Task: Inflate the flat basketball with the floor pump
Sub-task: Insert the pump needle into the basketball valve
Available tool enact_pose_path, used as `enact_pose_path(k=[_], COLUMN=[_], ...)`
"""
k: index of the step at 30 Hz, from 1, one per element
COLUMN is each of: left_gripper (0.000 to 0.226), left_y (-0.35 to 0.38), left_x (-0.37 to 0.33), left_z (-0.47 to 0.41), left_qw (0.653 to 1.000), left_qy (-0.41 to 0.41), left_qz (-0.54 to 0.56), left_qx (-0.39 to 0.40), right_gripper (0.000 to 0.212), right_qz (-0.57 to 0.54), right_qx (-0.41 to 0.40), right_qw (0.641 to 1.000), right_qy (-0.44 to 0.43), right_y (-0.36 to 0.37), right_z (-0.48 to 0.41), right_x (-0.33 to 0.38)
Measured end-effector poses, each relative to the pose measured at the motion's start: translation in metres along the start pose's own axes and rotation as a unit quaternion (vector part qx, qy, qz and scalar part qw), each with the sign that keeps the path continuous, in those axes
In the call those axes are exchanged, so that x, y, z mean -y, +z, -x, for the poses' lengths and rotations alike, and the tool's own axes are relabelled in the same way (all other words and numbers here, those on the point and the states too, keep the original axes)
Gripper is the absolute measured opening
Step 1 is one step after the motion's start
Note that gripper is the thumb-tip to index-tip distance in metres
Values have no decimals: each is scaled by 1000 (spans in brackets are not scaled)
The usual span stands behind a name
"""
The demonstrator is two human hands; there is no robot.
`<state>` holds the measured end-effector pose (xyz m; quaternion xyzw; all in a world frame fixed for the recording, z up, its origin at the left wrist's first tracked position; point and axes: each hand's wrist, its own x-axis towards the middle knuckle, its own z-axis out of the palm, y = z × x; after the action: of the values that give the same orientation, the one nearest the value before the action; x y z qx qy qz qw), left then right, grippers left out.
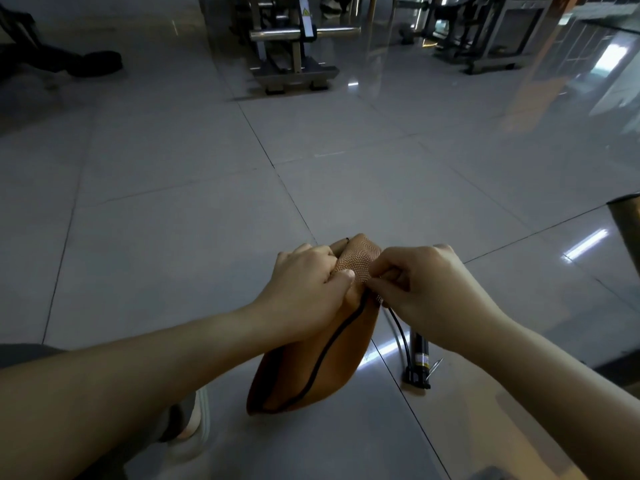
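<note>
The left forearm (156,368) and the right forearm (540,368) are bare, and so are the left hand (304,289) and the right hand (426,289). The left foot wears a slipper (180,415) with a dark grey strap and a pale sole. Grey cloth (24,353) covers the left knee.

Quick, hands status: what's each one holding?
Left hand: grips the flat basketball's top fold.
Right hand: pinches the pump hose end against the basketball.

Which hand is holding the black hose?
The right hand: it pinches the end of the black hose at the basketball, while the left hand just grips the folded ball.
</note>
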<state>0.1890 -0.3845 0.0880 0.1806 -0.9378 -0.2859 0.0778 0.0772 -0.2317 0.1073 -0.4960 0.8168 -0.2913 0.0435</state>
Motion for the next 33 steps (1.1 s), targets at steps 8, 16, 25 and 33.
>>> enact_pose_path(k=[8, 16, 25, 33], left_gripper=[44, 45, 43, 44], left_y=[3, 9, 12, 9], left_x=[-9, -11, -11, -8], left_z=[3, -3, -5, -8], left_qw=[998, 995, 995, 990], left_qy=[-30, -37, 45, 76], left_qz=[49, 81, 3, -27], left_qx=[-22, -46, -91, -114], right_gripper=[4, 4, 10, 5], right_qz=[59, 25, -27, 133], right_qx=[-70, -54, -49, -17], right_qw=[995, 998, 995, 991], right_qy=[-46, 1, 79, -20], right_y=[11, 18, 22, 7], right_z=[5, 2, 0, 2], right_x=[-4, -10, -12, -5])
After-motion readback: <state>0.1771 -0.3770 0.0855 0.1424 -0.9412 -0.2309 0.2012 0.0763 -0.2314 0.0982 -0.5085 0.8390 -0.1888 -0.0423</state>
